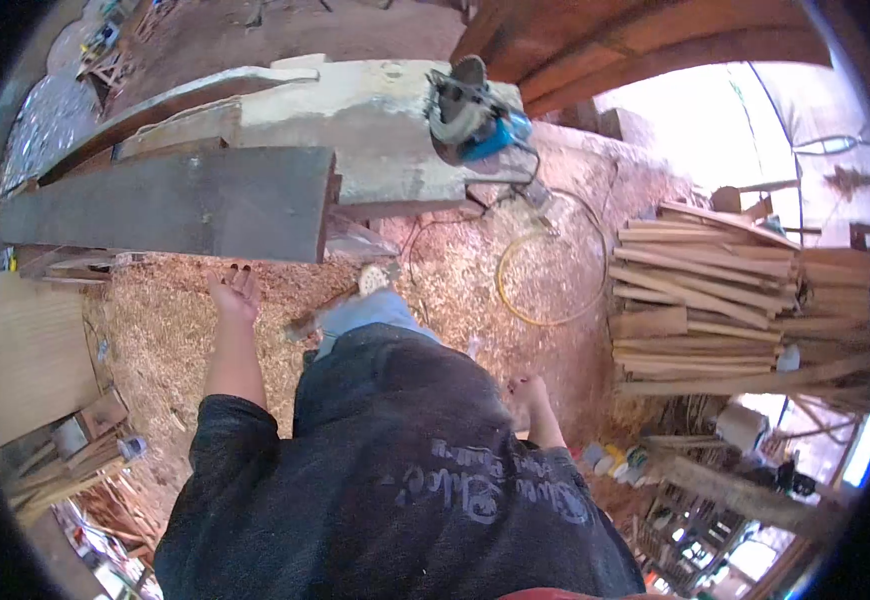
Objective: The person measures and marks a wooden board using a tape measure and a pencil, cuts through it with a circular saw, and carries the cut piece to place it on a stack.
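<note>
My left hand is open, palm up, its fingers at the near edge of the broad dark board; I can't tell whether they touch it. My right hand hangs beside my body, to the right of and nearer than the board; its finger pose is unclear. Right of the board, a blue circular saw rests on a pale slab.
</note>
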The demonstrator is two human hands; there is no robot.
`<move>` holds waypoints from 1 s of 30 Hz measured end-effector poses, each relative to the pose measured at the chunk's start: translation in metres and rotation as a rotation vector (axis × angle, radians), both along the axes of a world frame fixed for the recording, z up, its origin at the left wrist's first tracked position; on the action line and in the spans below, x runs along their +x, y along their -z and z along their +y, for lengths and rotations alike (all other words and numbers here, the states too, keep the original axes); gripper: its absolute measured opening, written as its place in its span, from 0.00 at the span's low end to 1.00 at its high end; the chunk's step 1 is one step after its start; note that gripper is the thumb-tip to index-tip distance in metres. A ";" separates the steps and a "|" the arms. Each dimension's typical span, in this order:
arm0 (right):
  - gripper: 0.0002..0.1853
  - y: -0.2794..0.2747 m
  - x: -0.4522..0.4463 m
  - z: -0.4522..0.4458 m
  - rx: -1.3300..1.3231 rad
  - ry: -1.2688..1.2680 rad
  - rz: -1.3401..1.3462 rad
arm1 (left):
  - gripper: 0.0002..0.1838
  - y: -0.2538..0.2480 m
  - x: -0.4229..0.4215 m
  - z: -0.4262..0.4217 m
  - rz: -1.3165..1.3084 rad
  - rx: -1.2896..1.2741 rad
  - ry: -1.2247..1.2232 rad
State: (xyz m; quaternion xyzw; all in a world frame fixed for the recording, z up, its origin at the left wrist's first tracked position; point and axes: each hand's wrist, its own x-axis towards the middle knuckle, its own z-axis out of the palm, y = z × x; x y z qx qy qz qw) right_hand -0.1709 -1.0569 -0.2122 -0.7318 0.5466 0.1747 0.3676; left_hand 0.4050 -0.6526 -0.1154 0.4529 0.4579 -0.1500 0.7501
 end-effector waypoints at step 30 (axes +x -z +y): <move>0.20 -0.183 0.542 -0.149 -0.527 -2.165 -0.388 | 0.41 -0.003 -0.024 -0.146 -0.420 0.414 -0.275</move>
